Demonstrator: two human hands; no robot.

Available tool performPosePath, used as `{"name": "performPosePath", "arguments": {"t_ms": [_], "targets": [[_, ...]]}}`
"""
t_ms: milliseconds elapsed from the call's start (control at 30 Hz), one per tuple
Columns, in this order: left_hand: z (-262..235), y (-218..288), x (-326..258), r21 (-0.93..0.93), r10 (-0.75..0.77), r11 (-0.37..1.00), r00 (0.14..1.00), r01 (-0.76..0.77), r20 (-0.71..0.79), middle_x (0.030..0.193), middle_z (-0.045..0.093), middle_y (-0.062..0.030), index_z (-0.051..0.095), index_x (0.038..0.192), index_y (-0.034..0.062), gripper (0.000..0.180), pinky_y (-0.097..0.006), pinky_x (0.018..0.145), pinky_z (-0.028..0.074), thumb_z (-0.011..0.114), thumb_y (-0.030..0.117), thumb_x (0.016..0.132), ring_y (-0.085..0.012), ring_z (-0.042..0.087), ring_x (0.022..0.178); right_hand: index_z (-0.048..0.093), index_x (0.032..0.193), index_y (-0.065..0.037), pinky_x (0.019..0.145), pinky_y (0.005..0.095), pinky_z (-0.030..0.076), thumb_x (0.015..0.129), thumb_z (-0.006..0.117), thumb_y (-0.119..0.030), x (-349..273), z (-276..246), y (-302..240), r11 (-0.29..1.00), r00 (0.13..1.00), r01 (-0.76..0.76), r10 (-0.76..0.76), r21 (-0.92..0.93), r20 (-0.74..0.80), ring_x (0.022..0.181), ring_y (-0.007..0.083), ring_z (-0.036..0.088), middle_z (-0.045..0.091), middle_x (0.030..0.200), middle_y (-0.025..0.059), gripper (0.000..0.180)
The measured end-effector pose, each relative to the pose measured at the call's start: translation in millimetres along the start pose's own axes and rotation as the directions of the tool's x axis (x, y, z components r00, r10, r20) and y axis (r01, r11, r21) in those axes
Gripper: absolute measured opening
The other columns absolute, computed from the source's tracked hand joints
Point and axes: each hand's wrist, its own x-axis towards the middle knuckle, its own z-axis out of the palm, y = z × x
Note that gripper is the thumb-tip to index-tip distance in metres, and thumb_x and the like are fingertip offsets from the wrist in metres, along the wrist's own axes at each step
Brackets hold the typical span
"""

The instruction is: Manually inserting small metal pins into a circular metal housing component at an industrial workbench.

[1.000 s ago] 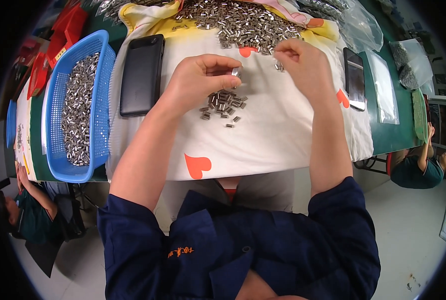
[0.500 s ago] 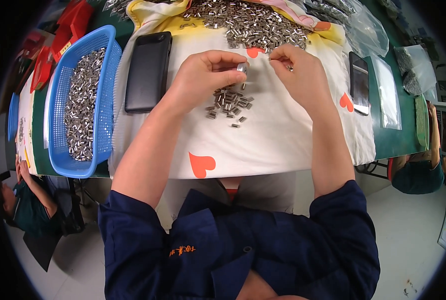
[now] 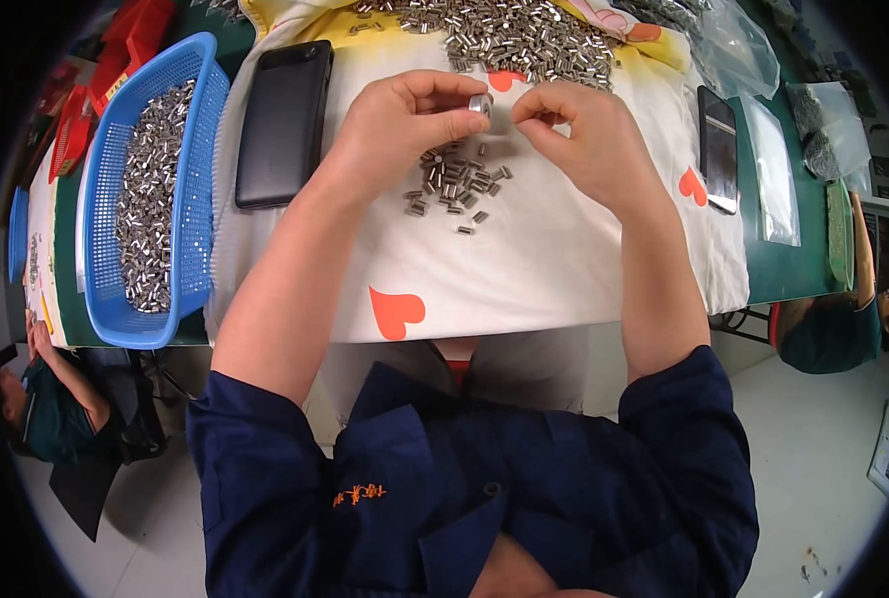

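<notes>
My left hand (image 3: 395, 122) pinches a small round silver metal ring (image 3: 479, 106) between thumb and fingers above the cloth. Facing it, a short gap away, my right hand (image 3: 589, 140) has thumb and forefinger pressed together. Whatever lies in that pinch is too small or hidden to make out. Below my left hand lies a small loose pile of short metal cylinders (image 3: 454, 184), with a few strays at its near side. A far larger heap of the same metal cylinders (image 3: 534, 45) spreads over the cloth beyond both hands.
On the left, a blue perforated basket (image 3: 190, 199) holds many metal cylinders, beside a black rectangular case (image 3: 283, 125). A phone (image 3: 717, 149) and clear plastic bags (image 3: 771, 169) lie right. White cloth (image 3: 524, 269) with red hearts covers the table. Other people sit at both sides.
My right hand has come closer to the ring in my left hand. A small metal piece seen under its fingers before no longer shows. The whole view has shifted slightly.
</notes>
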Motion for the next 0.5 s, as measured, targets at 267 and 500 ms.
{"name": "performPosePath", "arguments": {"t_ms": [267, 500], "targets": [[-0.6, -1.8, -1.3, 0.03, 0.044, 0.999, 0.999, -0.044, -0.006, 0.084, 0.063, -0.0057, 0.058, 0.101, -0.0006, 0.027, -0.02, 0.071, 0.046, 0.063, 0.005, 0.075, -0.0092, 0.058, 0.078, 0.062, 0.083, -0.005, 0.071, 0.0347, 0.044, 0.073, 0.054, -0.007, -23.9, 12.1, -2.8, 0.988, 0.979, 0.117, -0.099, -0.096, 0.178, 0.08, 0.0257, 0.055, 0.06, 0.08, 0.0077, 0.013], [0.3, 1.1, -1.9, 0.058, 0.031, 0.998, 1.0, -0.031, 0.0, 0.084, 0.063, -0.0057, 0.058, 0.101, -0.001, 0.027, -0.02, 0.071, 0.046, 0.063, 0.006, 0.075, -0.0091, 0.059, 0.079, 0.061, 0.08, -0.006, 0.072, 0.0349, 0.044, 0.073, 0.056, -0.008, -25.1, 13.0, -6.2, 0.938, 0.977, 0.198, -0.165, -0.283, 0.136, 0.081, 0.0257, 0.054, 0.058, 0.08, 0.0083, 0.01]]}}
